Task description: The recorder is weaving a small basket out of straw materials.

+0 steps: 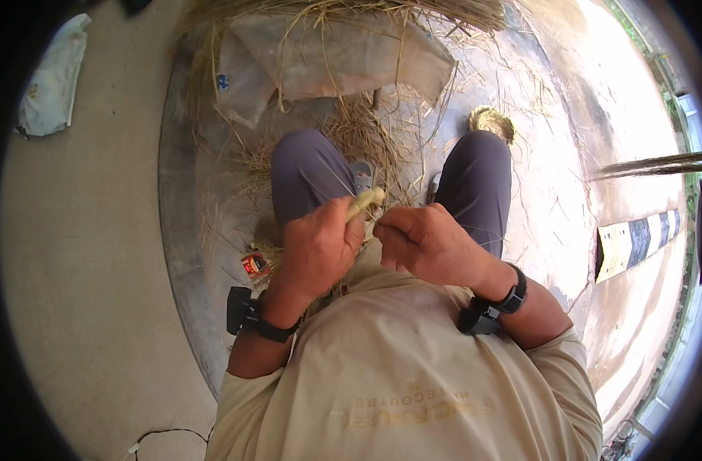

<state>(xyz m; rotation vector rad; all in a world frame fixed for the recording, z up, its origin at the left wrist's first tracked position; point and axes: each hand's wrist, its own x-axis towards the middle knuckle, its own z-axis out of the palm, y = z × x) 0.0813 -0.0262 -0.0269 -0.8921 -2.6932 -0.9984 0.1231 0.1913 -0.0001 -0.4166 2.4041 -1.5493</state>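
Observation:
Above my lap, my left hand (322,244) is closed around a short, pale yellow-green bundle of straw (366,200), whose bent end sticks out past the thumb. Close by on the right, my right hand (422,237) pinches a thin straw strand between thumb and forefinger, right beside the bundle. Fine loose ends of strand stretch out over my right thigh. The fingertips of both hands nearly meet, and the palms are hidden.
Ahead of my knees, long dry straw (443,11) lies over a translucent plastic sheet (328,58). A small coiled straw basket (491,123) sits past my right knee. Near my left forearm is a red packet (255,265). A white sack (53,81) lies far left; a striped board (635,242) lies right.

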